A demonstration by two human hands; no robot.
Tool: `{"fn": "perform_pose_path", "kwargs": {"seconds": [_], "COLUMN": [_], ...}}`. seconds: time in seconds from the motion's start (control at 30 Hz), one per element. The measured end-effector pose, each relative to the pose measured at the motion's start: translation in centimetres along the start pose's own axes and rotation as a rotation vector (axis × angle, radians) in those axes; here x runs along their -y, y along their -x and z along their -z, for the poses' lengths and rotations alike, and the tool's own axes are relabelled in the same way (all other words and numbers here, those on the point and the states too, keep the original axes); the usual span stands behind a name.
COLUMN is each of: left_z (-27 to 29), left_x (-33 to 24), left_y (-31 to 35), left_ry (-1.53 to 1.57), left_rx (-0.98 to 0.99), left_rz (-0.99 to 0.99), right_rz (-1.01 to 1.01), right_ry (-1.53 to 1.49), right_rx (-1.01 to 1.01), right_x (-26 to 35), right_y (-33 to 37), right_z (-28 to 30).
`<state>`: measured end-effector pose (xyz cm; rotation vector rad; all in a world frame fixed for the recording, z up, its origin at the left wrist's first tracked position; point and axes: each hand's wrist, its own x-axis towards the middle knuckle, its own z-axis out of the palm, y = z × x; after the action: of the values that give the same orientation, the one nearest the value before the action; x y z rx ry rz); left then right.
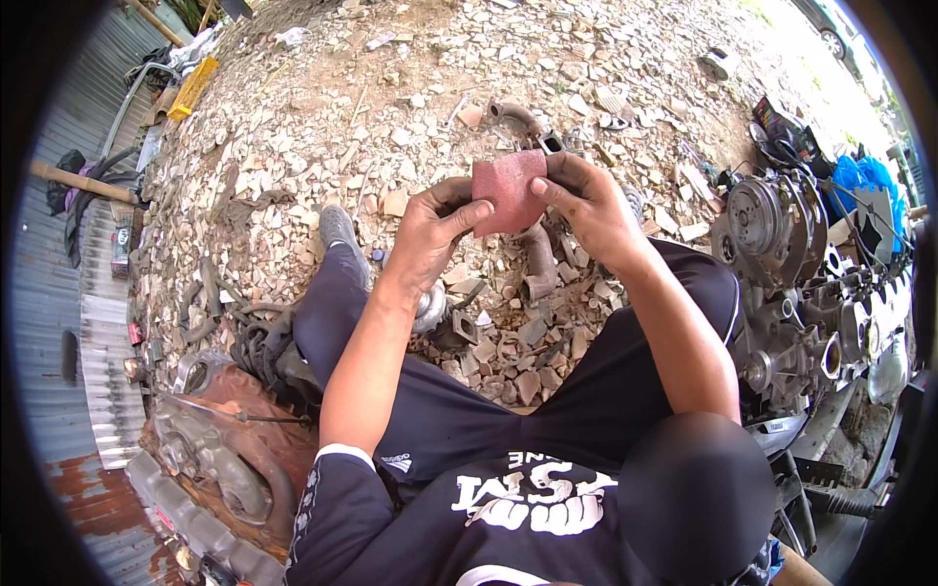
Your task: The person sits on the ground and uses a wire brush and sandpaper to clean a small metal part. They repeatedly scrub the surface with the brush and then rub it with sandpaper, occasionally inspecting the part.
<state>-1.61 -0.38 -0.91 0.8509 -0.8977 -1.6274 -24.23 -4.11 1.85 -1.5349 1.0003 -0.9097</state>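
Note:
A reddish piece of sandpaper is stretched between my two hands, above the ground between my knees. My left hand pinches its left edge, thumb on the face turned toward me. On the opposite edge, my right hand grips it with the thumb on the same face; the fingers behind are partly hidden. Below the sheet, a rusty curved metal pipe stands among the stones, its upper part covered by the sandpaper. Another rusty bent pipe lies just beyond. Near my left knee is a greyish metal part with a flange.
Engine parts are heaped at my right, beside a blue plastic bag. A large metal engine piece and a long thin tool lie at lower left. Broken stones cover the ground. A corrugated wall runs along the left.

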Motion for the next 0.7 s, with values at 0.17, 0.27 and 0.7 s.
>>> {"fn": "perform_pose_path", "kwargs": {"seconds": [0.17,0.27,0.7], "left_z": [0.4,0.8,0.8], "left_x": [0.6,0.7,0.3], "left_y": [-0.3,-0.5,-0.5], "left_ry": [-0.037,-0.024,-0.049], "left_rx": [-0.07,-0.071,-0.1], "left_rz": [-0.069,-0.071,-0.067], "right_rz": [-0.043,-0.012,0.032], "right_ry": [0.065,0.284,0.304], "right_rx": [-0.081,-0.14,-0.14], "right_x": [0.1,0.5,0.4], "right_y": [0.3,0.3,0.7], "right_z": [-1.0,-1.3,-2.2]}}
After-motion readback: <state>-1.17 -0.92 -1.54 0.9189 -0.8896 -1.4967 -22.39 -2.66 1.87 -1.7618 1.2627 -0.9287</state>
